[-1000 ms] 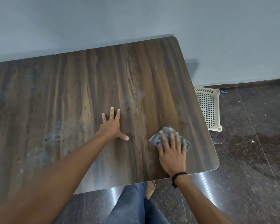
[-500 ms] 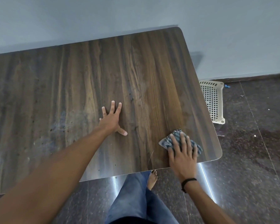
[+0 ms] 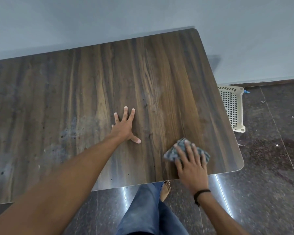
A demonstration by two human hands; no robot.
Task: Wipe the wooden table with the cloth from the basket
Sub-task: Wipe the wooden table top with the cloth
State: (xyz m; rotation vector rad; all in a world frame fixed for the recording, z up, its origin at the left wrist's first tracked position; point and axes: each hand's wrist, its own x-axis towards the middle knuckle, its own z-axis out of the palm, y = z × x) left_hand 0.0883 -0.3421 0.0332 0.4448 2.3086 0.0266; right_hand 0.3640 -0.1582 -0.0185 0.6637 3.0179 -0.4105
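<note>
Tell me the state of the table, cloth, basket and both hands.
Dark wooden table: grey smudges on its left part.
Blue-grey patterned cloth: bunched, near the table's right front corner.
Cream plastic lattice basket: on the floor, partly behind the table.
Left hand: flat on the table, fingers spread.
Right hand: fingers straight, pressing the cloth.

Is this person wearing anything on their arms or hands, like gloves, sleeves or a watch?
No gloves or sleeves show; both forearms are bare as far as the picture reaches. The left hand and its wrist carry nothing visible. The right hand has a thin black band round its wrist, with no watch face that I can see.
</note>
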